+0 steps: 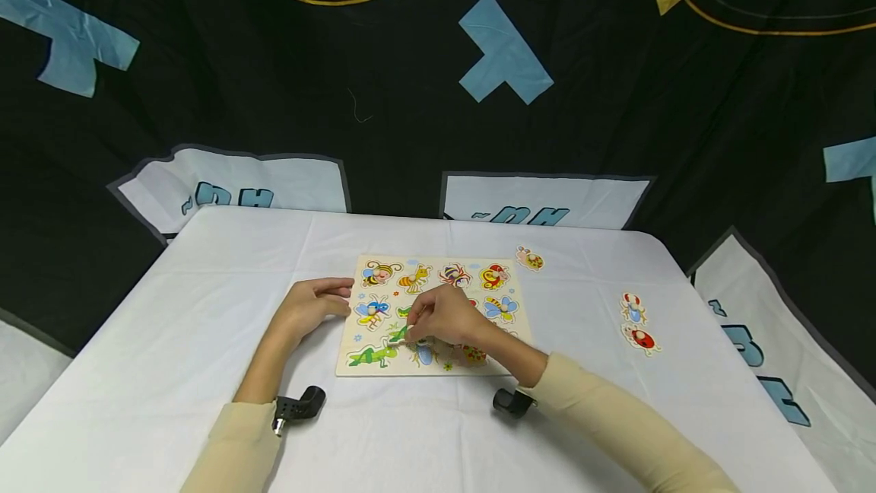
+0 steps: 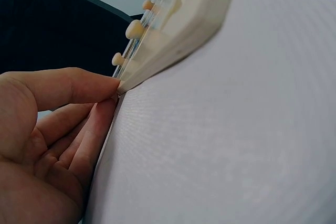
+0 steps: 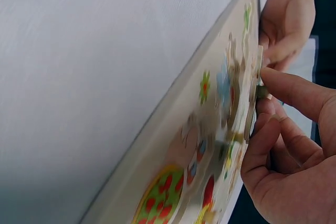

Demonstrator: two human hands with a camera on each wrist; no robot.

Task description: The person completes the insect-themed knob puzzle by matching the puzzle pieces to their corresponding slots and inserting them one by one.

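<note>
A wooden insect puzzle board (image 1: pixel 347 368) lies flat on the white table, with colourful bug pictures and small wooden knobs. My left hand (image 1: pixel 306 309) rests at its left side, fingertips touching the edge; the left wrist view shows the thumb and fingers fairly straight at the board's corner (image 2: pixel 181 51). Over the lower middle of the board, my right hand (image 1: pixel 445 316) pinches a green puzzle piece (image 1: pixel 398 335) between thumb and fingers. The right wrist view has this piece (image 3: pixel 259 60) tilted on edge close over the board, its face mostly hidden.
Loose pieces lie to the right: a yellow-spotted bug piece (image 1: pixel 530 258) by the board's upper right corner, a blue-winged bug piece (image 1: pixel 633 309) and a red ladybug piece (image 1: pixel 641 338) farther right. A black curtain (image 1: pixel 397 112) hangs behind the table (image 1: pixel 397 432).
</note>
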